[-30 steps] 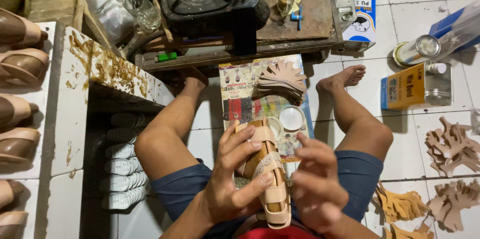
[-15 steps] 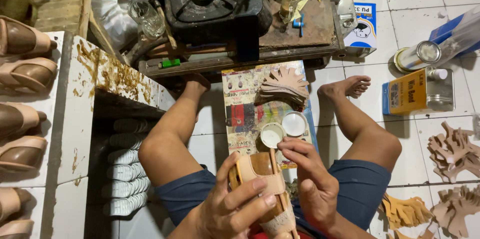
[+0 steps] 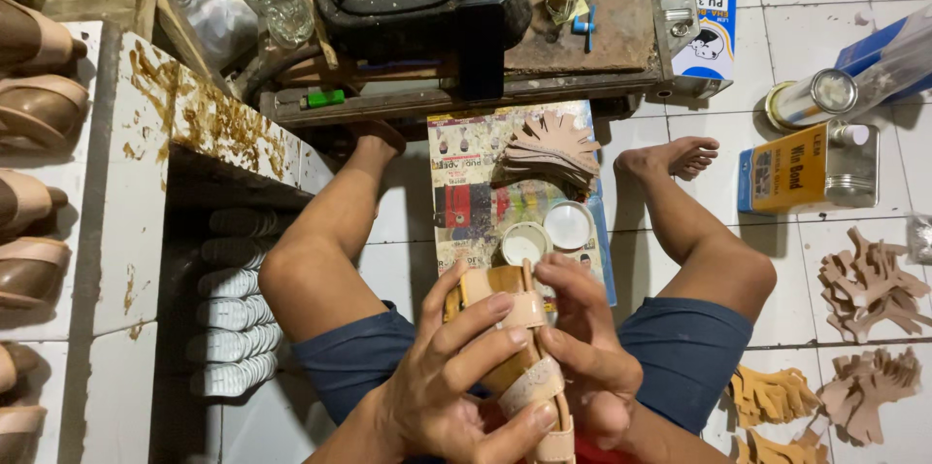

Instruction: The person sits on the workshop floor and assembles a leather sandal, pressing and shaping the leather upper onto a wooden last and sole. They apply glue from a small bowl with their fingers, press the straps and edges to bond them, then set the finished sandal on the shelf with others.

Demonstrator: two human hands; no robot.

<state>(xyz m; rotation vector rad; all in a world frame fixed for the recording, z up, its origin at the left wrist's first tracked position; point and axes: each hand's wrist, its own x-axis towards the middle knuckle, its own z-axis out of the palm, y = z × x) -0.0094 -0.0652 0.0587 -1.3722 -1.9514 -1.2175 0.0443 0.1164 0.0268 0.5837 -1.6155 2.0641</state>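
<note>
Between the knees, near the bottom of the view, a sandal [image 3: 529,367] is held up over the lap. The left hand [image 3: 456,381] is closed around its left side, fingers [image 3: 485,323] laid across the beige straps; the right hand [image 3: 582,348] is closed on the right edge, thumb pressed against the upper.

Just beyond the hands, two small open tins [image 3: 547,234] sit on a printed sheet [image 3: 466,192] on the floor, with a stack of cut pieces [image 3: 551,146] farther on. If the sandal is lowered or tipped forward, the tins could be knocked and their contents spilled onto the sheet and pieces. A strap could also be shifted out of line by uneven pressure from the two hands, since the grip is crowded and the toe end is hidden at the frame edge.

Room is tight. To the left, a glue-stained bench [image 3: 146,163] edge stands near the thigh; far ahead, a cluttered low table [image 3: 582,66] closes the way. To the right, past the shin, a yellow can [image 3: 811,168] and more cutouts [image 3: 869,280] lie on the tiles, with some bare floor between.
</note>
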